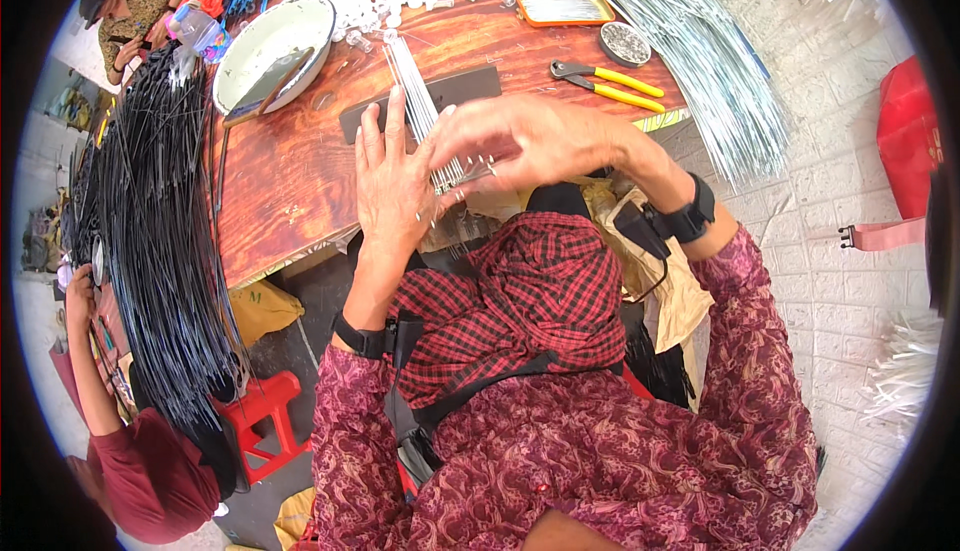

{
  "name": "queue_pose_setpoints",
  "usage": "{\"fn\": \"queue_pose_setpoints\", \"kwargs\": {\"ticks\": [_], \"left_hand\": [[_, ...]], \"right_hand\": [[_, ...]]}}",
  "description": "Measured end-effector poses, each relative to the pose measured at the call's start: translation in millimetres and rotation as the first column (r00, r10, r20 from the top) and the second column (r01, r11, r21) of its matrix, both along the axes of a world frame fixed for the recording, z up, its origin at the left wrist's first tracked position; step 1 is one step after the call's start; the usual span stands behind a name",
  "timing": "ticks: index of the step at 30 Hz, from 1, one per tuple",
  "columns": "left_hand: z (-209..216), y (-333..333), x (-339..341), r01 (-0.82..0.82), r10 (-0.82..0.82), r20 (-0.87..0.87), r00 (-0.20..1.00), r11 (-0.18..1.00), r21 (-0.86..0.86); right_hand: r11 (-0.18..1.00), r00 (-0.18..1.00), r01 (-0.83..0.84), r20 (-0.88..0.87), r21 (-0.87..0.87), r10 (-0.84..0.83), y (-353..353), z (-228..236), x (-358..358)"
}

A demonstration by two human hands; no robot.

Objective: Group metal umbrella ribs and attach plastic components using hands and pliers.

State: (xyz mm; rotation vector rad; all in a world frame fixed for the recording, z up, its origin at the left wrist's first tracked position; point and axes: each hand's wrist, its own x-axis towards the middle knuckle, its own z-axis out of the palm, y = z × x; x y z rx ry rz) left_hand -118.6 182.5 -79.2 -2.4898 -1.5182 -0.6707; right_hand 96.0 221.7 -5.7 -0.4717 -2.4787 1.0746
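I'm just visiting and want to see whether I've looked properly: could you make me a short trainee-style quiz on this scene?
1. What colour are the handles of the pliers?
a) green
b) yellow
c) blue

2. True or false: the white basin stands to the left of the pliers.

3. Short answer: what long, thin things are the left hand and right hand working at?

Key
1. b, yellow.
2. True; the pliers lie toward the right end of the table.
3. Pale strips, bunched together.
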Motion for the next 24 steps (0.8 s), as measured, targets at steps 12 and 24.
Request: {"fn": "queue_pose_setpoints", "kwargs": {"ticks": [12,24], "left_hand": [[3.2,2.6,-1.0,0.083,-0.077,-0.052,0.996,0.989,0.121],[6.1,7.6,-10.0,0.204,-0.204,-0.028,0.979,0.979,-0.015]], "right_hand": [[0.861,0.947,0.320,-0.167,0.395,-0.275,-22.9,-40.7,-23.2],[0.863,0.941,0.338,-0.158,0.375,-0.300,-37.3,-36.4,-30.5]]}}
